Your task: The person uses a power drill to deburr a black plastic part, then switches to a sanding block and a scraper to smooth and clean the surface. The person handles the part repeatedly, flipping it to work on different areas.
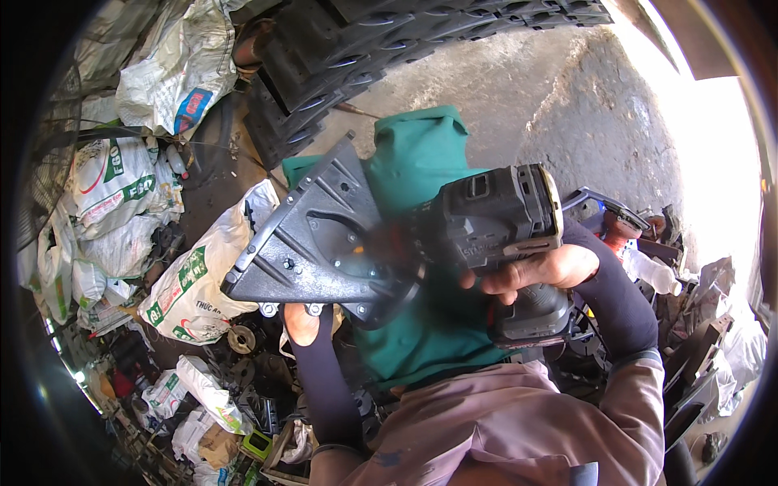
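Note:
A dark grey, roughly triangular ribbed part (304,231) with several bolts and a long curved opening is tilted over green cloth (421,158). My left hand (301,326) holds its lower edge from beneath; the part hides the fingers. My right hand (539,271) is closed around the handle of a black cordless drill (498,215), its battery below the hand. The drill's nose points left at the part's right end, where motion blur hides the tip and any contact.
Printed white sacks (198,275) lie along the left. Black moulded panels (324,57) with slots stand across the top, on concrete floor (600,101). Tools and a clear plastic bottle (652,271) crowd the right. Assorted metal parts clutter the lower left, around a small lime-green object (257,444).

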Motion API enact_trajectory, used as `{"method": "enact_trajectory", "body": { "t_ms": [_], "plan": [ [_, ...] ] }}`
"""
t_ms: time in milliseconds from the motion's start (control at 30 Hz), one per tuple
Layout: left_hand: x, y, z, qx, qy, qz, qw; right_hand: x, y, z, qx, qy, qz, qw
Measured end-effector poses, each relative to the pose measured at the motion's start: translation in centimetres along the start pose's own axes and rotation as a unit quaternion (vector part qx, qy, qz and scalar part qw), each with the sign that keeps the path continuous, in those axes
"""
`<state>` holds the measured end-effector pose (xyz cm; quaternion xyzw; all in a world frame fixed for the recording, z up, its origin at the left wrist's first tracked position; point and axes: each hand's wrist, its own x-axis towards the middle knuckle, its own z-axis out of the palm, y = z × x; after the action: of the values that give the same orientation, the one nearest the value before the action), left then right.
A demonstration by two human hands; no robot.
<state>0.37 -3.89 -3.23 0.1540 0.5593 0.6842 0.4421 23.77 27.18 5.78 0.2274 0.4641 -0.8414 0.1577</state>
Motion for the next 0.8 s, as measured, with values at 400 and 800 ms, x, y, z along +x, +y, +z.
{"method": "enact_trajectory", "body": {
  "t_ms": [400, 800],
  "plan": [
    [-0.4, -2.5, -0.8, -0.04, 0.031, 0.012, 0.999, 0.0, -0.1, 0.5, -0.032, -0.013, -0.019, 0.999],
    [3.2, 1.4, 6.6, 0.016, -0.029, -0.015, 0.999, -0.9, 3.7, -4.7, 0.057, 0.005, -0.042, 0.997]
  ]
}}
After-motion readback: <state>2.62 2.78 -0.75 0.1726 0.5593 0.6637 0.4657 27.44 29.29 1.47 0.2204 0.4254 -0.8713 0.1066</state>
